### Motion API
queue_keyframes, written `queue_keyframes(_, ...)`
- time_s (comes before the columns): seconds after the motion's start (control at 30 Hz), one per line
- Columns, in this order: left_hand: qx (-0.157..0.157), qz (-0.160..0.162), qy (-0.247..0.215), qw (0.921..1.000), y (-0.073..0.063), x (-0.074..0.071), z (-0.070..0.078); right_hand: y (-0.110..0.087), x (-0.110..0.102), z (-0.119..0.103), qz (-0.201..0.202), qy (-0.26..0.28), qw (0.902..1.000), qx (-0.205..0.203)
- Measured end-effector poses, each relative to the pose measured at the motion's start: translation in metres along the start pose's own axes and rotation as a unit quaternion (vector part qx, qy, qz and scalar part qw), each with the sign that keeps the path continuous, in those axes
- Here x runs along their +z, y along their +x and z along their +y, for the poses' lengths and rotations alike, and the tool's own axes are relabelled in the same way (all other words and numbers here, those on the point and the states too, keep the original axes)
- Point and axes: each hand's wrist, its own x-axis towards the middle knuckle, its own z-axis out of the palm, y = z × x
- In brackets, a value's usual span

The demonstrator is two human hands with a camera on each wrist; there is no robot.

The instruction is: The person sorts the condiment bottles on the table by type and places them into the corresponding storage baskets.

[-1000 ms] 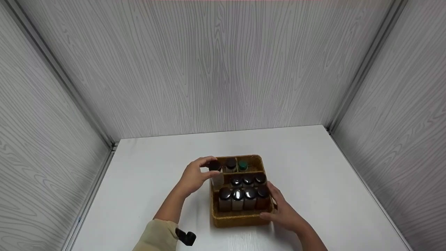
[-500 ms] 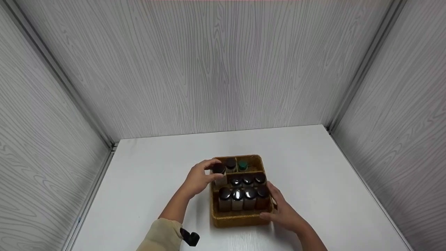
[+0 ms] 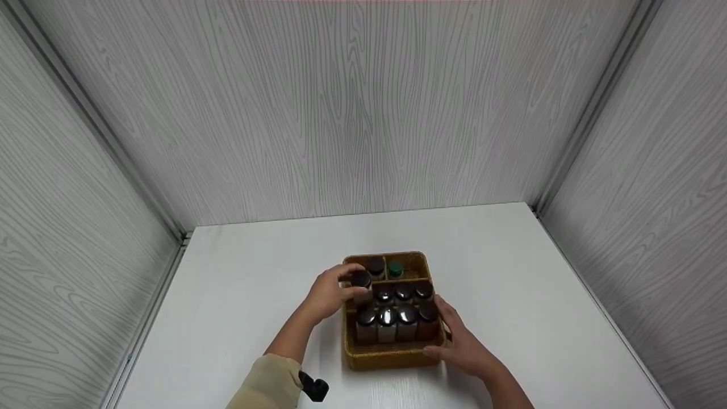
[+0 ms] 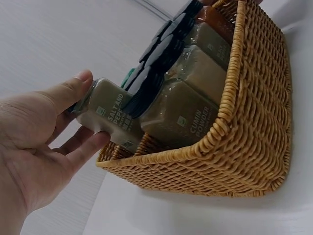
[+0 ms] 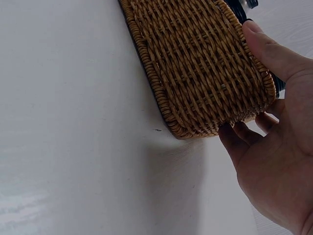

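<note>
My left hand [image 3: 329, 294] pinches a dark-lidded spice jar [image 4: 110, 105] between thumb and fingers. Its label reads salt and pepper in the left wrist view. The jar is over the left part of the wicker basket's middle row, its lower part inside. At the basket's [image 3: 392, 360] front right corner, my right hand [image 3: 464, 347] grips the rim, thumb on the front and fingers along the right side. A cumin powder jar [image 4: 178, 115] stands in the front row among several black-lidded jars, close to the held jar. How deep the held jar sits is hidden.
In the back row are a dark-lidded jar [image 3: 376, 266] and a green-capped jar [image 3: 396, 268], parted by a divider. The basket stands on a white table [image 3: 255, 272] enclosed by grey wood-grain panels [image 3: 363, 113] at the back and sides.
My left hand has moved right and slightly toward me with the spice jar, which now sits lower and closer to the middle-row jars. The right hand and basket stay in place.
</note>
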Motion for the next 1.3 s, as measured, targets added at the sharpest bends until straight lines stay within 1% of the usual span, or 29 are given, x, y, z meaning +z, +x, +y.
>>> queue_keyframes(0.2,-0.007,-0.009,0.004,0.9999,0.002,0.006,-0.005,-0.001,0.001,0.001,-0.002,-0.001,0.9999,-0.013)
queue_keyframes(0.27,-0.004,-0.010,0.007,0.9999,0.002,0.006,-0.006,-0.001,0.001,0.001,-0.002,0.001,0.9999,-0.015)
queue_keyframes(0.5,-0.011,-0.009,0.012,0.9998,0.004,0.009,-0.008,0.000,0.001,0.001,-0.001,-0.008,0.9999,-0.014)
queue_keyframes(0.7,-0.006,-0.009,0.031,0.9995,0.006,0.011,-0.012,0.001,0.001,0.002,0.001,-0.008,0.9998,-0.015)
queue_keyframes(0.87,-0.017,-0.012,0.035,0.9992,0.006,0.014,-0.014,0.001,0.001,0.002,0.006,-0.006,0.9999,-0.014)
queue_keyframes(1.1,-0.025,-0.030,0.007,0.9992,0.006,0.015,-0.013,0.001,0.001,0.003,0.001,0.007,1.0000,-0.003)
queue_keyframes(1.2,-0.016,-0.032,0.018,0.9992,0.006,0.014,-0.014,0.001,0.001,0.002,0.003,0.007,1.0000,-0.005)
queue_keyframes(1.3,0.000,-0.027,0.049,0.9984,0.007,0.013,-0.015,0.001,0.002,0.002,0.004,0.004,1.0000,-0.008)
